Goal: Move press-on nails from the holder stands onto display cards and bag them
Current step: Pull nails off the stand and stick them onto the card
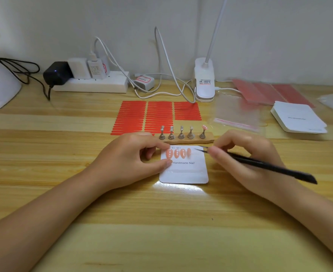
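Observation:
A white display card point(185, 171) printed "Handmade Nail" lies on the wooden desk, with several peach press-on nails point(179, 153) stuck in a row along its top. My left hand point(130, 160) holds the card's left edge, forefinger and thumb curled at it. My right hand point(244, 156) grips black tweezers point(259, 163), their tips just right of the nail row. Behind the card stands a wooden base point(191, 140) with several metal holder stands; only the rightmost stand carries a pink nail point(204, 127).
Red adhesive strip sheets point(157, 116) lie behind the holder. A clear bag point(238, 114), a stack of white cards point(299, 118) and pink sheets point(269, 91) sit at the right. A clip lamp point(204, 79), power strip point(91, 83) and cables line the back.

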### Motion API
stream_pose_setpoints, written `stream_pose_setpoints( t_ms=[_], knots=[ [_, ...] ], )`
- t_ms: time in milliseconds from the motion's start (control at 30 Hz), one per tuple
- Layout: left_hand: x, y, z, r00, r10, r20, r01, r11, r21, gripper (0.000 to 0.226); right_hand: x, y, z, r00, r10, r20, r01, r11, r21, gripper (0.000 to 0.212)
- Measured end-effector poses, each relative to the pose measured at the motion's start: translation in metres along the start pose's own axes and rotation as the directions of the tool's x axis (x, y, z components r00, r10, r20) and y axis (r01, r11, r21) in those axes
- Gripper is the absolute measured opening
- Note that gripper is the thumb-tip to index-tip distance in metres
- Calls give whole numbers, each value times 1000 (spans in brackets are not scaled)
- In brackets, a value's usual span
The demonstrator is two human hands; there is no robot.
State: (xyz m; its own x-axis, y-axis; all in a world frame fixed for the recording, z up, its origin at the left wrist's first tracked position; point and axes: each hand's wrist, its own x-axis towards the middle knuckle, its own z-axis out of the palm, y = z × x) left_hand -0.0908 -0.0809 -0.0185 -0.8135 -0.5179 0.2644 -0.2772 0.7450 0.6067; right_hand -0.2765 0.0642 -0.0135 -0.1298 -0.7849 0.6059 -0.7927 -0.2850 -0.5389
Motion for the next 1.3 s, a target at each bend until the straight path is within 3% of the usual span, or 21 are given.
stream_pose_setpoints(
  t_ms=[133, 200, 333, 567, 833, 1300],
  knots=[
    [0, 0, -1, 1000, 22, 7, -22, 1000, -3, 40, 0, -3, -2, 992, 107, -60, -96, 983, 159, 30],
    [-1, 0, -2, 999, 34, 19, -34, 999, 1, 43, 1, -3, -3, 994, 105, -21, -102, 988, 113, 35],
    [-2, 0, -2, 998, 48, 31, -48, 999, 23, 41, 6, -2, 4, 1000, 12, 5, -12, 998, -62, 13],
    [-1, 0, -2, 999, 49, 23, -49, 999, 12, 39, 3, 3, 14, 993, -19, 116, 37, 988, -148, 11],
    [-1, 2, -1, 998, 53, 21, -53, 999, 6, 39, 4, 4, 15, 988, -13, 154, 30, 994, -110, 5],
    [-1, 3, -2, 999, 42, 27, -42, 999, 1, 41, 6, 4, 12, 980, 91, 179, -78, 994, -76, 23]
  ],
)
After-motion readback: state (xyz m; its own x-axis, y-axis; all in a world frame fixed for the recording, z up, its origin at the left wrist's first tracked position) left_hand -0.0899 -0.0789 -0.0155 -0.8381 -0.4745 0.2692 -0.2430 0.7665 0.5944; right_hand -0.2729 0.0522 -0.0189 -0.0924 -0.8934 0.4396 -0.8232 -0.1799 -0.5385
